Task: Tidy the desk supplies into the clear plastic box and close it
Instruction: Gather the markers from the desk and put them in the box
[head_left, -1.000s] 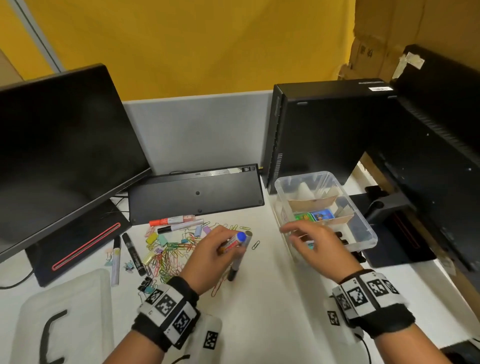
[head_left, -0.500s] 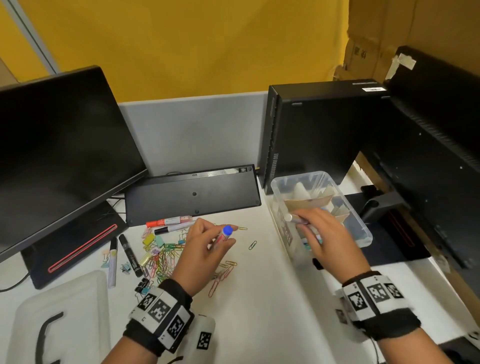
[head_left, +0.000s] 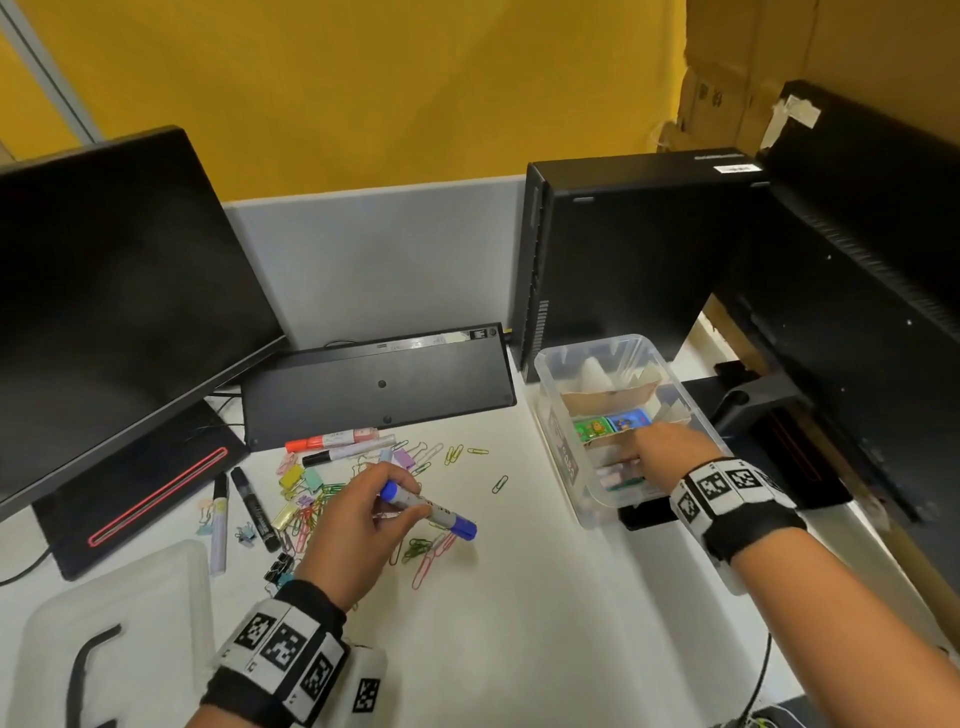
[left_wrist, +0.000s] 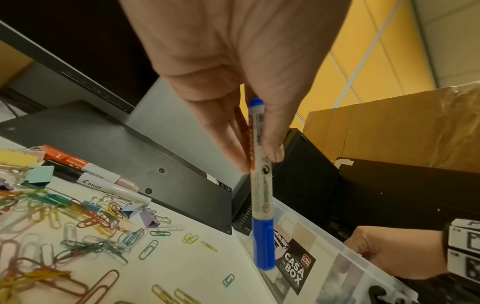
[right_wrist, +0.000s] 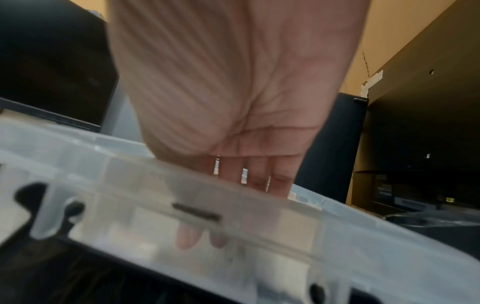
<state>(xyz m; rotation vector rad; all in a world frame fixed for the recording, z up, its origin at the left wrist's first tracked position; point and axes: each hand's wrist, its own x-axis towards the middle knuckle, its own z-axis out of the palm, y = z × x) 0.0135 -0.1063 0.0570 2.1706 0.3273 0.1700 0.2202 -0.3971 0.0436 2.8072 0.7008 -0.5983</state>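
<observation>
The clear plastic box stands open at the right of the desk, with cardboard dividers and small colourful packets inside. My right hand reaches into its near compartment, fingers pointing straight down behind the wall; I see nothing held in them. My left hand pinches a blue-capped marker above the paper clips. In the left wrist view the marker points toward the box. An orange marker, a black-capped marker and binder clips lie loose.
The box lid with a black handle lies at the near left. Two more markers lie beside it. An upturned keyboard sits behind the clips, a monitor at the left, a black computer tower and a second screen by the box.
My right hand carried a marker from my left hand into the box and now reaches lower into the near compartment. My left hand kept the blue marker and turned it sideways.
</observation>
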